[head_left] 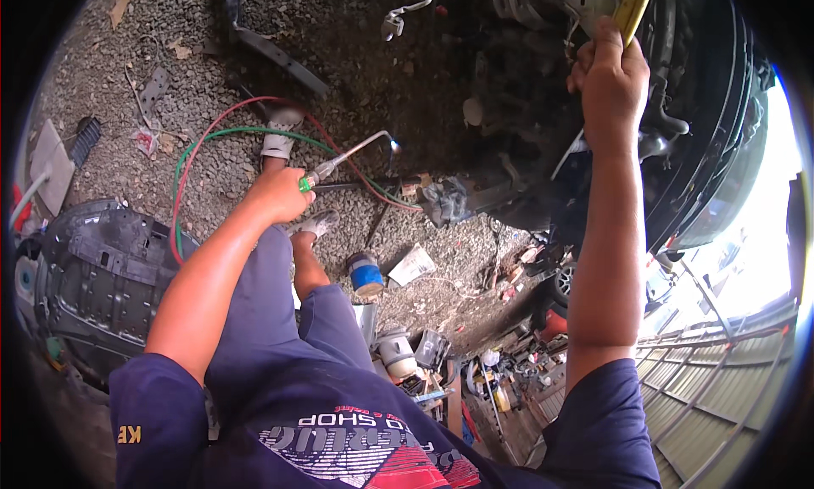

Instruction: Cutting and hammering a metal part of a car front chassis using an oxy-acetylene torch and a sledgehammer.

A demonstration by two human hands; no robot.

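Observation:
My left hand (281,197) is wrapped round the handle of a gas torch (346,153) with a green valve knob. The torch's thin bent tube points right, and a small bright flame (395,146) burns at its tip, over the dark ground. A red hose (227,109) and a green hose (225,131) loop round beside my left hand. Raised at the upper right, my right hand (612,91) is closed on a long yellow bar (634,10) in front of the open engine bay. The bar's far end runs out of view, and its exact kind cannot be made out.
Dark vehicle bodywork (721,163) fills the right side. A large black panel (110,252) lies at the left on gravel. Near my feet stand a blue-banded can (366,275) and a white scrap (413,265). A dark metal bar (284,63) lies farther off. Tools and parts clutter the lower middle.

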